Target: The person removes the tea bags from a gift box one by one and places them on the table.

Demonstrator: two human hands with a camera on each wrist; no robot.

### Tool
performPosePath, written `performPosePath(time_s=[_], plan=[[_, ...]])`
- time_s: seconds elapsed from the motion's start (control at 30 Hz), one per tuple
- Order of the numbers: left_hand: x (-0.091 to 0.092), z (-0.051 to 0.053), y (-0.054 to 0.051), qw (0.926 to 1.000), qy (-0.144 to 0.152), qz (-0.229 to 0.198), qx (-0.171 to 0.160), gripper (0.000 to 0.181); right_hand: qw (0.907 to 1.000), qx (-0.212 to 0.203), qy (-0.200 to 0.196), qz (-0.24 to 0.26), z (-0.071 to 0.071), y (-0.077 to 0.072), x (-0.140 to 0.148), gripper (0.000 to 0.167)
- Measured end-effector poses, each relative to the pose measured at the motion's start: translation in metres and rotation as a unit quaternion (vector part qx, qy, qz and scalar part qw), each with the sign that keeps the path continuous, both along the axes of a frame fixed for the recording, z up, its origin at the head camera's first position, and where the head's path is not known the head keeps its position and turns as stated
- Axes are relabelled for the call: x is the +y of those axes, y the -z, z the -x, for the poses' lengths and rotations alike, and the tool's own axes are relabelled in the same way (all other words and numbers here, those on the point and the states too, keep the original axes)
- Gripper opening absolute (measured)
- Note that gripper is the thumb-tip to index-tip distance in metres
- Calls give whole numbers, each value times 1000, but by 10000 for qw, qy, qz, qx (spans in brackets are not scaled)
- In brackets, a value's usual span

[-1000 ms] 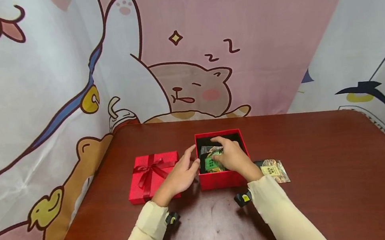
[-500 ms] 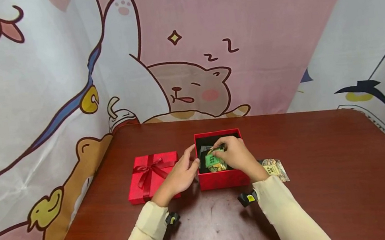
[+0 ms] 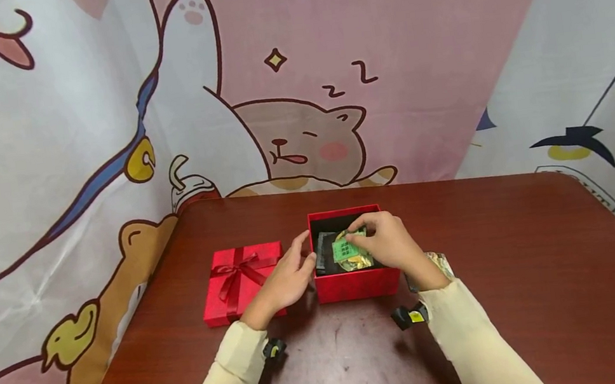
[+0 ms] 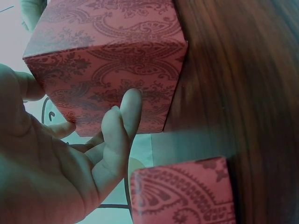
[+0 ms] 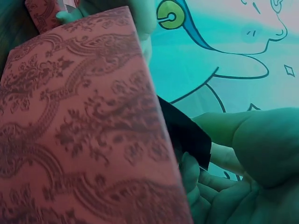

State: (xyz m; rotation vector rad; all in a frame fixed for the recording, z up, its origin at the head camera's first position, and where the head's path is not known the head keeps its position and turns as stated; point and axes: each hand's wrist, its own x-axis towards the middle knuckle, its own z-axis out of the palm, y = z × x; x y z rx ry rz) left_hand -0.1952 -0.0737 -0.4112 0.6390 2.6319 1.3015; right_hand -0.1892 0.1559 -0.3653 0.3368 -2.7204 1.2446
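1. I have the right hand [image 3: 391, 242] reaching over the far part of the red box [image 3: 358, 286]; its grip is clamped, thumb and fingertips pinching a packet with a green label [image 3: 343, 250].
2. That packet is within the box's opening, the green label upright with dark print and shiny gold around it. I cannot tell how deep it sits.
3. From the right wrist, a dark flat piece [image 5: 189, 135] shows beyond the box wall, against the fingers; whether it is the packet's back I cannot say.
4. My left hand [image 3: 289, 277] is at the box's left side, grip apart, fingers extended along the patterned wall.
5. Inside the box, along the left of its black interior, I see a dark grey packet [image 3: 323, 253].
6. The box stands slightly left of the middle of the table [image 3: 535, 266], its opening facing up.
7. Between the box and the table's left edge lies the red lid [image 3: 246, 292], topped with a ribbon bow [image 3: 238, 269].
8. Right of the box, another packet [image 3: 441, 262] lies on the table, partly hidden behind the right wrist.
9. Past the table's far edge hangs a backdrop [image 3: 408, 77] with a sleeping cartoon animal.
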Motion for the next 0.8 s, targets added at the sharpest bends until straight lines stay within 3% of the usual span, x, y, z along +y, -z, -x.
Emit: performPosePath(time_s=[0.5,0.8], plan=[[0,1,1,9999,-13,0,115,58,9993,-178,276,178,-13,-5,40,21],[0,1,0,9999,-56,95,105,57,9968,-604,413,319,-26,-11,73,32]])
